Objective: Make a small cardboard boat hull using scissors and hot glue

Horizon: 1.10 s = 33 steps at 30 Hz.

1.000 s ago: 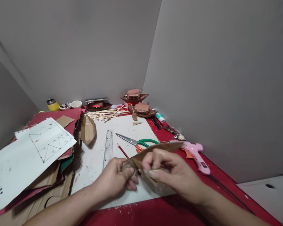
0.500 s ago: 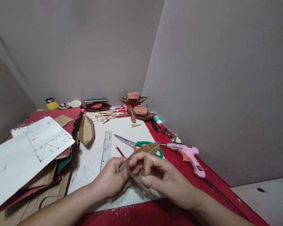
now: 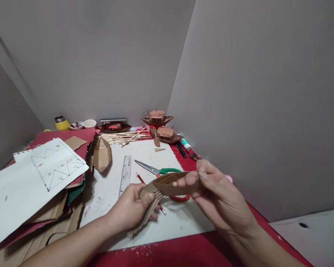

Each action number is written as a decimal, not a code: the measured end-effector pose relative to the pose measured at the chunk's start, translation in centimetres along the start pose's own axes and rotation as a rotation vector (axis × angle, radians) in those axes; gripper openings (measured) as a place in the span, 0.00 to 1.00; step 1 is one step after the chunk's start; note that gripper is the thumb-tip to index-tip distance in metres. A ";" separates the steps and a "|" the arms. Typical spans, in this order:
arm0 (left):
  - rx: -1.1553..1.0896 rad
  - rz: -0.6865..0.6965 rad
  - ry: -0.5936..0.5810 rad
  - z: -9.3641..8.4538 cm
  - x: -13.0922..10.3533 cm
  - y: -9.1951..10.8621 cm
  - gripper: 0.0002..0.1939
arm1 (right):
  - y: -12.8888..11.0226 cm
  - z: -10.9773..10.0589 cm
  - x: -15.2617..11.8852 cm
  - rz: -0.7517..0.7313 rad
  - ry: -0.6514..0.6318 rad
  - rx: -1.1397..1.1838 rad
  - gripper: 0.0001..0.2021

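Both hands hold a folded cardboard boat hull over the white sheet. My left hand pinches its ridged near end, thumb on top. At the other end, my right hand grips the pointed part, its fingertips partly inside the fold. Beneath the hull lie green-and-orange-handled scissors, their handles partly covered. A red-and-black pencil also runs under the cardboard. To its left is a clear ruler. A second cardboard hull rests beyond the left hand.
Papers with a drawn pattern top a cardboard stack at left. Wooden sticks, finished model boats, bowls and a yellow cup line the back. A pink glue gun is mostly hidden behind my right hand.
My right hand has moved right and turned, now gripping the far end of the hull. The cardboard has swung to the right and its hollow shows. My left hand stays nearly in place.
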<state>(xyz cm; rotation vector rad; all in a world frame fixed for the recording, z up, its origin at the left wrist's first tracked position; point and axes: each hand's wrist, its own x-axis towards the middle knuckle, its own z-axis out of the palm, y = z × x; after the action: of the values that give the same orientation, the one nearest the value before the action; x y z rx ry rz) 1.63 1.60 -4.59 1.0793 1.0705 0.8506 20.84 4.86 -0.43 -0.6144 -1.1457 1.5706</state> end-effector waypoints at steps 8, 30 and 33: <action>0.115 0.119 -0.033 -0.2 -0.3 0.8 0.16 | 2.0 0.6 -0.8 0.035 -0.133 -0.014 0.13; 0.038 0.051 0.068 -0.2 0.0 -0.2 0.12 | 3.7 -1.2 -1.7 -0.623 -0.156 -0.887 0.14; 0.157 0.151 0.083 -0.4 0.0 0.0 0.10 | 3.4 -0.4 -1.5 -0.556 -0.023 -0.796 0.12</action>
<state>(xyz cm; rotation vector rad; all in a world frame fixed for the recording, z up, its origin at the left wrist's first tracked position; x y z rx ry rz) 1.24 1.73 -4.63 1.2781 1.1504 0.9503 20.13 3.65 -3.92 -0.6961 -1.7834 0.6200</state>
